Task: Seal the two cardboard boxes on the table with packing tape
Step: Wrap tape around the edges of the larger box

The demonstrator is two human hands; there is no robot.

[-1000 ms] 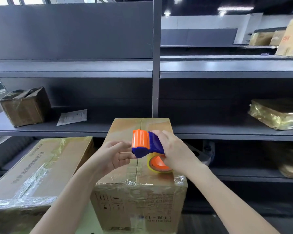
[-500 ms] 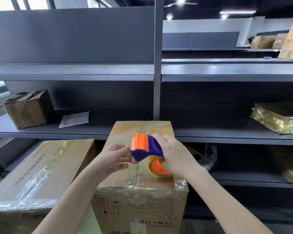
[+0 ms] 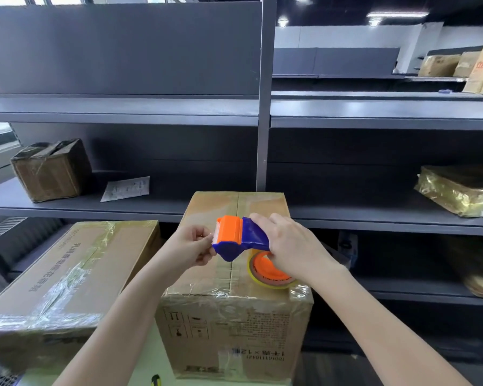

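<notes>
Dark grey metal shelving fills the wall ahead. Below it, on the pale desk, lies a wide, flat cardboard box on the left, with crinkled clear tape across its top. Just beside it, to the right, stands a taller cardboard box with its flaps closed and shiny tape along the front top edge. On the right of the middle shelf sits a parcel wrapped in gold foil. At the left end sit a small, scuffed brown carton and a loose printed sheet of paper.

Over the top of the taller box the person holds a blue and orange plastic tape dispenser. Its roll of yellowish tape with an orange hub hangs close above the box's right front corner; I cannot tell whether it touches. The right hand grips the blue handle, fingers curled over it. The left hand has thumb and forefinger pinched at the orange toothed front edge of the tape dispenser. I cannot make out a tape end between them.
</notes>
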